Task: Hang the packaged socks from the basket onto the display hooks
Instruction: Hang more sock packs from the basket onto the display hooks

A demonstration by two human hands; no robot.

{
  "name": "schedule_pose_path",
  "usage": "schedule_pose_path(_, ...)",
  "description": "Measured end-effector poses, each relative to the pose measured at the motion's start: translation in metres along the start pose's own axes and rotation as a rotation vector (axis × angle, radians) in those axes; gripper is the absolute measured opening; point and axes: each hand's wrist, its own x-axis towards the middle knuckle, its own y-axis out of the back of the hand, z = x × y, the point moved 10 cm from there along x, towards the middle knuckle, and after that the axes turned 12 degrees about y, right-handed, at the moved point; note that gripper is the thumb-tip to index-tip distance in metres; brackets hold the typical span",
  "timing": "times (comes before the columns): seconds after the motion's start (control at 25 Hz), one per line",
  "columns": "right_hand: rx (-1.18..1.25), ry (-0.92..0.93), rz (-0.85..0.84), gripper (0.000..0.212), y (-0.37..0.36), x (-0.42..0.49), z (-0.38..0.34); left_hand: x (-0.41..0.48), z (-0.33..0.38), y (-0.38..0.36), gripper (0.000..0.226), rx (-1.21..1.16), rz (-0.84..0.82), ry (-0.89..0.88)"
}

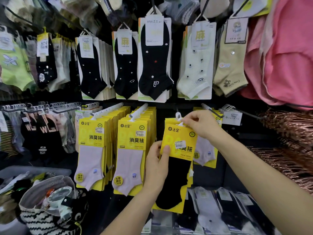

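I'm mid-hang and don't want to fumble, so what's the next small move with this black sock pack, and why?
Probably push the black sock pack back along the hook. The right hand pinches its hanger at the hook's tip and the left hand holds its left edge, so it looks barely on.

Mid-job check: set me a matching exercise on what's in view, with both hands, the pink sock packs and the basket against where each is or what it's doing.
Things:
1. left hand
2. right hand
3. pink sock packs
4. striped basket

Places or states:
A. lower left, below the display
B. pinches the top of the black sock pack at the display hook
C. hanging in two rows left of the hands
D. grips that pack's left edge

Pairs: 1-D, 2-B, 3-C, 4-A
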Motion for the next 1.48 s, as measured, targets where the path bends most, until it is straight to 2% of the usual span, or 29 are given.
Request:
schedule_pose_path(0.12,0.07,-0.045,0.064,0.022,0.009,0.01,0.008,0.013,0.002,-0.011,0.01,-0.003,0.007,0.045)
schedule_pose_path(0.24,0.019,-0.072,0.072,0.02,0.007,0.022,0.015,0.024,-0.004,-0.013,0.006,-0.035,0.034,0.089)
schedule_pose_path(0.48,-0.041,-0.122,0.06,0.021,-0.009,0.025,0.033,0.034,-0.03,-0.006,0.022,-0.026,0.131,0.226)
schedule_pose_path(0.6,-0.024,-0.098,0.184,0.008,0.001,0.02,0.039,0.037,-0.034,-0.007,0.026,0.024,0.132,0.252)
schedule_pose_path(0.72,0.015,-0.13,0.282,0.04,0.007,-0.001,0.06,0.046,-0.016,-0.007,0.042,0.119,0.151,0.172)
schedule_pose_path(0.76,0.059,-0.132,0.249,0.042,-0.002,-0.01,0.065,0.053,-0.009,-0.01,0.052,0.165,0.135,0.138)
schedule_pose_path(0.84,0.195,-0.093,0.129,0.026,-0.031,-0.023,0.07,0.066,0.001,-0.026,0.064,0.188,0.011,0.114)
schedule_pose_path(0.88,0.245,-0.083,0.076,0.024,-0.044,-0.027,0.072,0.07,0.002,-0.037,0.063,0.14,-0.074,0.134)
schedule_pose_path(0.96,0.344,-0.095,0.043,0.035,-0.061,-0.027,0.079,0.073,-0.002,-0.051,0.058,0.006,-0.177,0.188)
schedule_pose_path(1.08,0.427,-0.141,0.067,0.054,-0.069,-0.022,0.089,0.078,-0.009,-0.053,0.056,-0.043,-0.191,0.194)
schedule_pose_path(1.16,0.445,-0.119,0.076,0.052,-0.069,-0.022,0.091,0.078,-0.012,-0.054,0.054,-0.044,-0.211,0.173)
schedule_pose_path(1.32,0.435,-0.095,0.092,0.034,-0.066,-0.027,0.082,0.071,-0.019,-0.054,0.046,-0.016,-0.23,0.173)
schedule_pose_path(1.48,0.377,-0.154,0.103,0.049,-0.06,-0.064,0.084,0.038,-0.045,-0.039,0.053,0.08,-0.205,0.23)
